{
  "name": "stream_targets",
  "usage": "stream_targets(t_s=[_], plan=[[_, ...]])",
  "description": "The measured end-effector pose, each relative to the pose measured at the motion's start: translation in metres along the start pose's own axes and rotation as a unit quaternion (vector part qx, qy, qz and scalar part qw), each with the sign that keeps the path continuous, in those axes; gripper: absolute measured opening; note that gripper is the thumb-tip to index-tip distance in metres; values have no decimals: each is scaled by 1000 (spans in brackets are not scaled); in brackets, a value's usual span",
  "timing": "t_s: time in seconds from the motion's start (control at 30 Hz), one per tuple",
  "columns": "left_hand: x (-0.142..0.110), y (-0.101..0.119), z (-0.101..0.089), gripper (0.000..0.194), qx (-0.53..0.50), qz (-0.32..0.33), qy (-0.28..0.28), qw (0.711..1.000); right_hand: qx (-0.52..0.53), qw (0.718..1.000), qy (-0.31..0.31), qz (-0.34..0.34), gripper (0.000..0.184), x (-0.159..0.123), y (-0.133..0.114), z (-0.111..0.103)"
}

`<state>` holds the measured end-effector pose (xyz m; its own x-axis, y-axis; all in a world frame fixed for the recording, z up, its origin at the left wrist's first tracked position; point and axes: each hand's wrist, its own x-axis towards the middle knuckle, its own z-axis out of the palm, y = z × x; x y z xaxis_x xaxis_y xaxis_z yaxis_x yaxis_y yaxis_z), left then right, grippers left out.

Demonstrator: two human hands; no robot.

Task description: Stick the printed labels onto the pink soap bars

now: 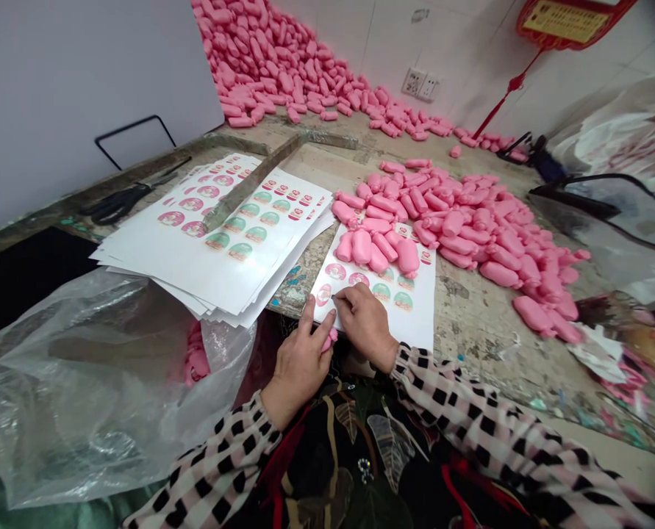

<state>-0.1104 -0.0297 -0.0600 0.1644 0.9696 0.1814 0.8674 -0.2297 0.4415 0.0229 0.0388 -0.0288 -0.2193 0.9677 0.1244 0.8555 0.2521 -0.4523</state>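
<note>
At the table's front edge lies a white sticker sheet (418, 323) with pink and green oval labels. My right hand (365, 323) rests on it, thumb and fingertips pinched at the edge of a pink oval sticker (323, 294). Close by on the left, my left hand (299, 360) curls round a small pink sausage-shaped piece (330, 339), mostly hidden under the fingers. Its fingertips reach the sheet's corner beside that sticker. Several pink pieces (362, 247) lie on the sheet's upper part, spilling from a pile (470, 220) to the right.
Left of the sheet sits a stack of sticker sheets (239, 283) with a metal bar (255, 180) across it. Black scissors (120, 202) lie beyond. A clear plastic bag (101, 367) hangs at front left. A large heap of pink pieces (283, 66) fills the back corner.
</note>
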Motion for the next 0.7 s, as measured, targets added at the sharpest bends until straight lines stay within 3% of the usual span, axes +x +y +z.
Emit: stream_targets(t_s=[0.3,0.7], plan=[[-1,-3,3,50,13,8,-9,1000,54,998,-7,17,14,3,1,1],[-1,-5,4,49,18,20,-2,1000,54,998,17,-21,14,-1,3,2]])
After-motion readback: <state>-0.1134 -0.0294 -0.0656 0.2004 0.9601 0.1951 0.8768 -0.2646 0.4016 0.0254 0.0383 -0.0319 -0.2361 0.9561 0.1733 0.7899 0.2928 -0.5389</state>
